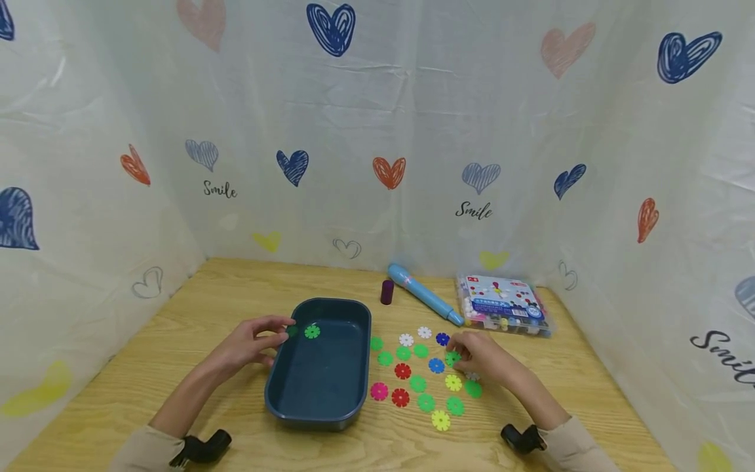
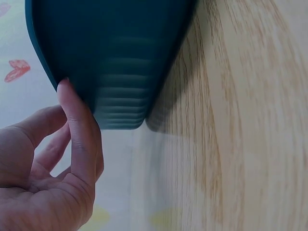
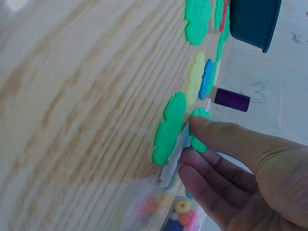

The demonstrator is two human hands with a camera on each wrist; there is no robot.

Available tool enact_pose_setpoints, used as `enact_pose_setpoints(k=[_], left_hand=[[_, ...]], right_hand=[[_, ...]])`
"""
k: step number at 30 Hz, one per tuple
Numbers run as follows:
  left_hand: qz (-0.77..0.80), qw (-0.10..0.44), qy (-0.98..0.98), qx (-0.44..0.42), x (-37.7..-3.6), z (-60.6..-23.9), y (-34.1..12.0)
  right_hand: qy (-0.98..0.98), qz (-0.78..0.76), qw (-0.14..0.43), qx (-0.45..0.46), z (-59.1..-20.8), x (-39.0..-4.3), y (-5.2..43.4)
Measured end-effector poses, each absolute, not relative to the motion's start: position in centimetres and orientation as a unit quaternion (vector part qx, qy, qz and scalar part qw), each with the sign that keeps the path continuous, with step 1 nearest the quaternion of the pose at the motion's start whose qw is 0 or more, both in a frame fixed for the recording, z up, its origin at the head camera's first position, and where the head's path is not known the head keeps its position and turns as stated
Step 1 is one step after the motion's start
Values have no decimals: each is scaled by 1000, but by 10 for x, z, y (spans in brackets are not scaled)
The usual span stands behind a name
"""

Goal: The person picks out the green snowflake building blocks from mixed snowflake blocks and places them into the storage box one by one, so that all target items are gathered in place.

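Note:
In the head view, my left hand (image 1: 250, 341) is at the left side of a dark blue-green tray (image 1: 274, 393), thumb and fingers at its rim. The left wrist view shows a fingertip of this hand (image 2: 62, 163) right at the rim, against the tray's wall. Inside the tray lies one green interlocking disc (image 1: 312, 331). To the right, my right hand (image 1: 483, 357) pinches another green disc between thumb and fingers; its notched edge shows past the thumb in the right wrist view. Under that hand is a whitish disc (image 3: 171, 166), partly hidden.
Flat notched discs in green, red (image 1: 400, 397), pink (image 1: 379, 391), yellow (image 1: 440, 420), blue (image 1: 436, 366) and white lie right of the tray. Behind them are a dark purple cylinder (image 1: 387, 292), a light blue wand-like tool (image 1: 425, 296) and a clear bead box (image 1: 504, 303). A heart-printed curtain surrounds the table.

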State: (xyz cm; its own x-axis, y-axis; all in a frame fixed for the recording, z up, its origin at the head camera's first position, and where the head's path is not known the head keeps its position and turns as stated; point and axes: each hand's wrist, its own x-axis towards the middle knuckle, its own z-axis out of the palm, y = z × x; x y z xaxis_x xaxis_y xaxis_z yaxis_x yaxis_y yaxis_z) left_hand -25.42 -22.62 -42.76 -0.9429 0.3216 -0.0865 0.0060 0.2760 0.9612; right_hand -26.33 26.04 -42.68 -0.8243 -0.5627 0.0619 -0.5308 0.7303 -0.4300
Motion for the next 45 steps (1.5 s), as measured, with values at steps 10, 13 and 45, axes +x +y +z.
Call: enact_pose_setpoints(k=[10, 13, 45], left_hand=[[593, 135, 787, 106, -252, -424, -227], [594, 133, 786, 106, -251, -424, -227], [588, 133, 790, 110, -253, -426, -226]], right_hand=[[934, -204, 17, -295, -420, -263, 263], [934, -213, 17, -287, -419, -265, 264], [922, -198, -29, -330, -377, -291, 199]])
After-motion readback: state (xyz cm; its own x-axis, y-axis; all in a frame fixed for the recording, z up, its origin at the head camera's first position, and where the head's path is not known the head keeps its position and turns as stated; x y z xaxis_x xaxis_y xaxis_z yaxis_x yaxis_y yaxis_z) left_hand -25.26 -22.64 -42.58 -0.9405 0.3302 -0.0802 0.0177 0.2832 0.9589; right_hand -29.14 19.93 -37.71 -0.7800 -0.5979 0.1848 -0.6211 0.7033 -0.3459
